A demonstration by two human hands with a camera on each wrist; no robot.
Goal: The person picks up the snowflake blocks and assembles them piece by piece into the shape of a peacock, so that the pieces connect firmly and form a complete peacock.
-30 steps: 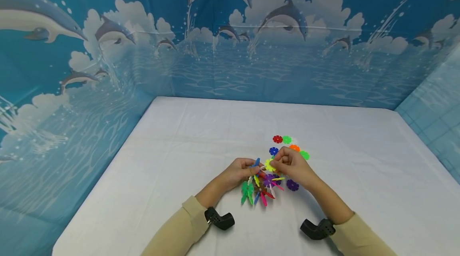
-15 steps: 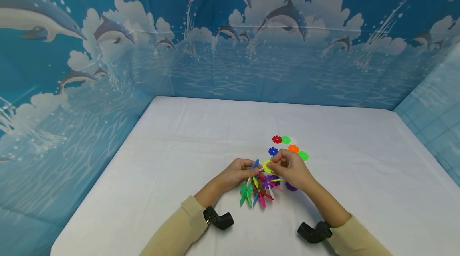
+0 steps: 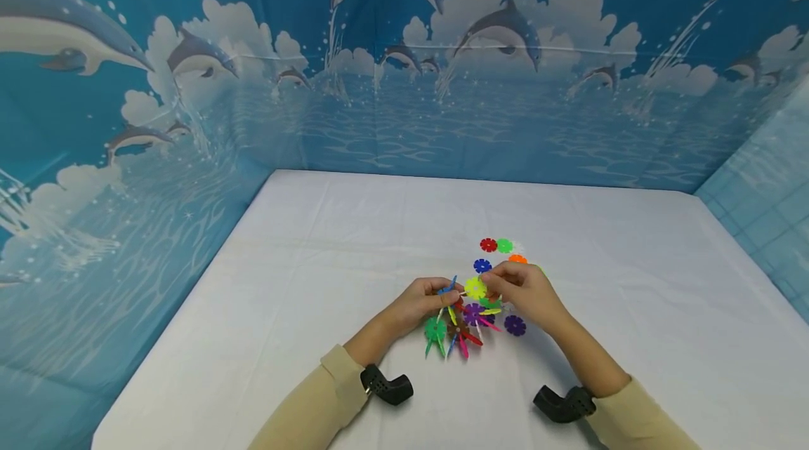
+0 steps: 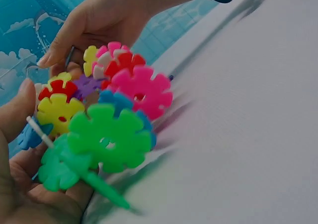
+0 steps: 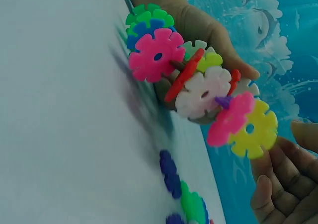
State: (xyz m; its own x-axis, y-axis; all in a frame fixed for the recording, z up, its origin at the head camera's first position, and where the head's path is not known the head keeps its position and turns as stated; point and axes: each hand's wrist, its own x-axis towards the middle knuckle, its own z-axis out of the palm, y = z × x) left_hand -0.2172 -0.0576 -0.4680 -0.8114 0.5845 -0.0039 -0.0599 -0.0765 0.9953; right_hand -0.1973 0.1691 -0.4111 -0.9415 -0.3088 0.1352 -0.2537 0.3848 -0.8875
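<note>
A many-coloured cluster of interlocked plastic snowflake discs (image 3: 458, 330) hangs over the white table, held near its upper part by my left hand (image 3: 420, 306). In the left wrist view, green discs (image 4: 110, 139) are nearest, with the left thumb and fingers (image 4: 12, 119) around that side. A yellow disc (image 3: 475, 288) faces up at the cluster's top. Beside its right edge is my right hand (image 3: 527, 295), fingertips close together; whether they touch it I cannot tell. In the right wrist view, the right hand (image 5: 285, 184) has bent fingers, with nothing visible between them and the thumb.
Behind the hands lie loose discs: a red one (image 3: 488, 245), a green one (image 3: 504, 246), a blue one (image 3: 482, 265) and an orange one (image 3: 517, 259). A dark purple disc (image 3: 515, 326) lies right of the cluster. Dolphin-print curtains (image 3: 404, 113) surround the white table (image 3: 329, 225).
My right hand has moved slightly right, its fingers off the face of the yellow disc, which now shows whole. The cluster has turned a little in my left hand.
</note>
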